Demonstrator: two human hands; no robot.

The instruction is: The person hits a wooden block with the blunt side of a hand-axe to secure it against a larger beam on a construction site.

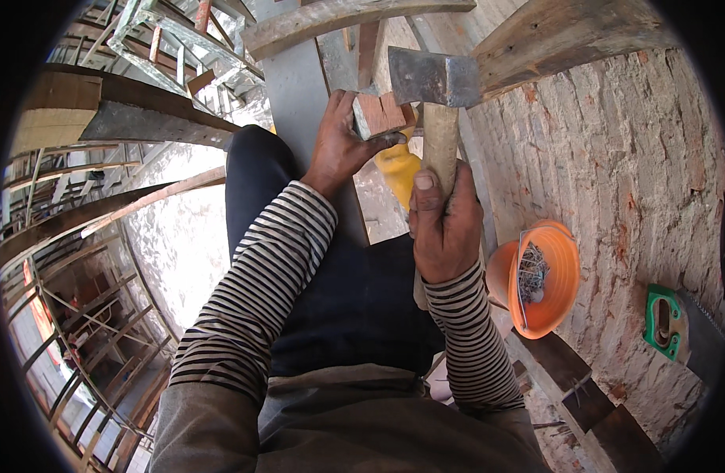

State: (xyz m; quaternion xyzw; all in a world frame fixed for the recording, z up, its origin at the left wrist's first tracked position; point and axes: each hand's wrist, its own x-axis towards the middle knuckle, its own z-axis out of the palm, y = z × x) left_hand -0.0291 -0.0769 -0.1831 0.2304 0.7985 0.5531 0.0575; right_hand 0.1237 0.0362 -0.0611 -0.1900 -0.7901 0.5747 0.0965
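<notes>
My left hand point(336, 146) grips a short wooden block point(381, 113) with a reddish cut face, its fingers behind it and the thumb along the lower edge. Closed around the pale wooden handle of a hatchet point(435, 77) is my right hand point(448, 225). The dark, worn steel head points up, its blade side toward the left, close above the block's right end. Whether the blade touches the block I cannot tell. A yellow boot point(399, 172) shows below the block, between my hands.
An orange bucket point(563, 276) holding many nails stands right of my right forearm. Beyond it, a saw with a green handle point(662, 322) rests by the rough brick wall point(607, 158). A grey plank point(293, 87) runs under me. Timber framing and a deep drop lie left.
</notes>
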